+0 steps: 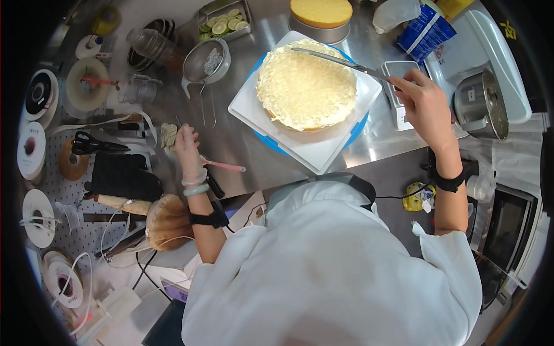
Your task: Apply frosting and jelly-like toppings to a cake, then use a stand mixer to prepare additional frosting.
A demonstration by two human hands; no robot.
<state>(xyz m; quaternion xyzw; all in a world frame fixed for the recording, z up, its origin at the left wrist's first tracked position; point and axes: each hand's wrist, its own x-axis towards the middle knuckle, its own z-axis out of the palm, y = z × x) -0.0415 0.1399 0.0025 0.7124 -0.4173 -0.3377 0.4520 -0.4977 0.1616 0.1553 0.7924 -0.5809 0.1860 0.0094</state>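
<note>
My right hand (422,101) grips the handle end of a long metal icing spatula (337,62). Its blade lies over the far right part of a round cake layer (307,86), whose pale cream top is covered with clear, bead-like balls. Under the cake is a white square board (318,151), set cornerwise on a blue round base (270,143). My left hand (188,149), in a clear glove, is at the left beside a folded checked cloth (169,135) and a pink-handled tool (227,166). A thin object shows by its fingertips; whether it is held is unclear.
A sieve (203,62) with clear balls and a metal tray of lime slices (223,26) are at the back left. Another yellow cake layer (321,12) sits on a round tin. To the right are a scale (403,116) and a steel pot (480,104).
</note>
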